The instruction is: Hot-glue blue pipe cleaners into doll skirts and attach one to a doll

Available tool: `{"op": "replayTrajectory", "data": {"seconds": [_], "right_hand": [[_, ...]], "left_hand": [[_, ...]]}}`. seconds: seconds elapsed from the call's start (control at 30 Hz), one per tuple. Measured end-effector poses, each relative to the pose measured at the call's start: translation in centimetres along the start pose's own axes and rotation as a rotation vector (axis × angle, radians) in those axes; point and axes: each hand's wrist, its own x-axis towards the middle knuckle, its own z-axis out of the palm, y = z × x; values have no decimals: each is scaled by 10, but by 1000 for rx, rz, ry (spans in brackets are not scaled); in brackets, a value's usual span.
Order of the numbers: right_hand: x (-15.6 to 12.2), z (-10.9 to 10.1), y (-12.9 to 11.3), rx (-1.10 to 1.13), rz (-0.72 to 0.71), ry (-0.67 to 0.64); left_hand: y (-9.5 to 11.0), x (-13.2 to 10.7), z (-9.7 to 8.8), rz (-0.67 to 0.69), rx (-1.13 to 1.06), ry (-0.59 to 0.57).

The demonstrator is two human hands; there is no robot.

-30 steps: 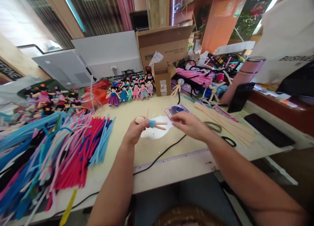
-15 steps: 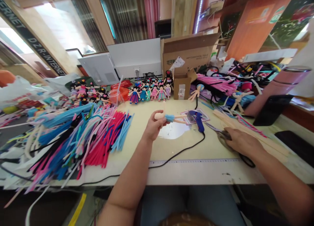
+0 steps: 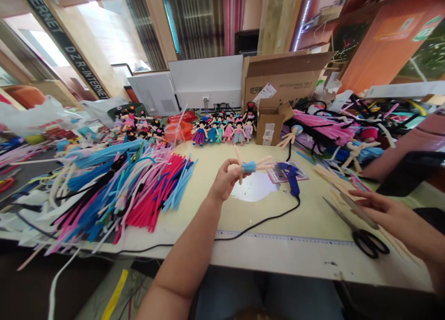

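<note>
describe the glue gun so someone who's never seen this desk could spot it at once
On the pale table, look just right of the left hand holding a half-made doll. The glue gun lies flat there, partly on a small printed card. It is the only solid blue tool, trailing a black cord toward the front edge, unlike the black-handled scissors further right.
</note>
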Motion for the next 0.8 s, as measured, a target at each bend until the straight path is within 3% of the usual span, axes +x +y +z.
{"op": "replayTrajectory", "data": {"seconds": [0.1,0.2,0.3,0.43,0.67,0.8], "right_hand": [[-15,0,-25,372,139,-73],[-28,11,-47,461,-6,-114],[-36,30,-63,464,-206,-354],[-37,60,-84,445,-226,-575],[-17,105,-110,300,-396,-608],[-9,123,-121,123,-517,-538]], "left_hand": [[0,0,2,22,8,-4],[0,0,4,23,30,-17],[1,0,4,24,43,-13],[1,1,4,48,35,31],[-1,6,-6,88,79,156],[-3,8,-12,146,150,226]]}}
